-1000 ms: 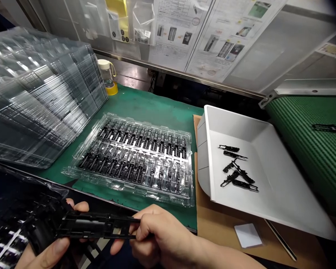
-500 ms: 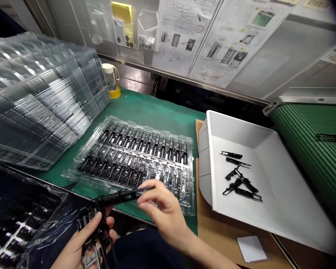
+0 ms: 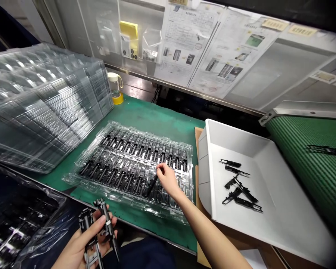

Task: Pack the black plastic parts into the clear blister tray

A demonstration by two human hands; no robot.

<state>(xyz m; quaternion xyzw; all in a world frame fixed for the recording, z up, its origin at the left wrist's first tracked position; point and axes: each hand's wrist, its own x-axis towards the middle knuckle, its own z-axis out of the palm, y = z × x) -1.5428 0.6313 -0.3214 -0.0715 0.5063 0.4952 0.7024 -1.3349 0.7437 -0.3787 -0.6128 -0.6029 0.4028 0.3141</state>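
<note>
My right hand [image 3: 167, 179] reaches over the clear plastic tray [image 3: 100, 188] on the green mat. Its fingers pinch a long black plastic part [image 3: 151, 185] that lies in a slot of the tray's front row. Two rows of like black parts [image 3: 134, 147] fill most of the tray. Near the bottom edge, my left hand [image 3: 84, 239] is closed around a few more black parts [image 3: 100, 224], held upright in front of my lap.
A tall stack of empty clear trays [image 3: 42, 104] lies at the left. A white bin [image 3: 268, 186] holding several black parts stands at the right, beside a green conveyor belt [image 3: 305, 149]. A small bottle [image 3: 115, 86] stands at the back. A plastic bag of parts [image 3: 14, 224] lies at lower left.
My right hand has carried one black part from near my lap forward into the tray. My left hand stays low with the other parts. The view has tilted slightly.
</note>
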